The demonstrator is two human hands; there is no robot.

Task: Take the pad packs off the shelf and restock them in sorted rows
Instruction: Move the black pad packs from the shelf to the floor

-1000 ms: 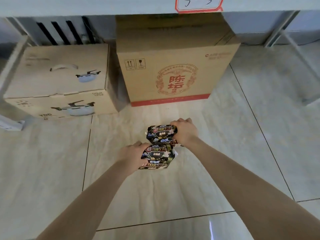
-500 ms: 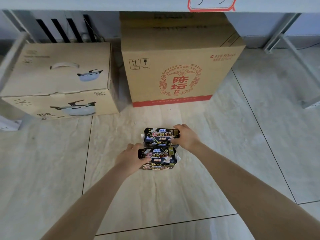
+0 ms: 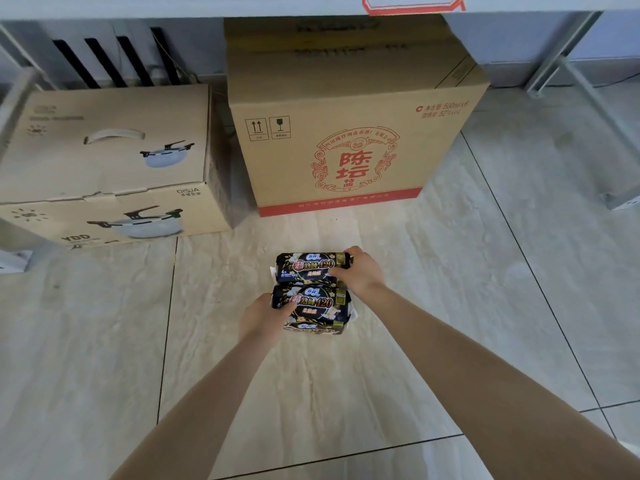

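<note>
Far pad pack: a black pack (image 3: 306, 269) with red and white print, over the beige floor tile (image 3: 311, 375), in front of the tall carton and a little right of the scene's middle.
Near pad pack: a second black pack (image 3: 311, 304) of the same print, just on the near side of the first; their long edges touch or all but touch.
Right hand: the right hand (image 3: 362, 273) sits at the right end of the far pack, fingers curled over its far edge and thumb on the near side, gripping it.
Left hand: the left hand (image 3: 265, 315) sits at the left end of the near pack, thumb laid across the printed face and fingers wrapped under, gripping it.
Pack against hand: each pack reaches from its hand toward the middle, so the far pack lies left of the right hand and the near pack lies right of the left hand.
Long axis: both packs run left to right, parallel to one another and to the carton's front.
Facing: printed faces turned up toward the camera, the lettering reading upright from the near side.
Contact with floor: whether the packs rest on the tile or are held just above it cannot be told.
Under the near pack: a dark printed strip shows at its near edge; a side panel or another pack, unclear.
Tall carton: a brown carton (image 3: 349, 109) with a red emblem, far of the packs.
Pot box: a box (image 3: 104, 161) printed with a pot, far left, beside the carton.
Shelf: its pale edge (image 3: 207, 5) runs across the top, above both boxes.
</note>
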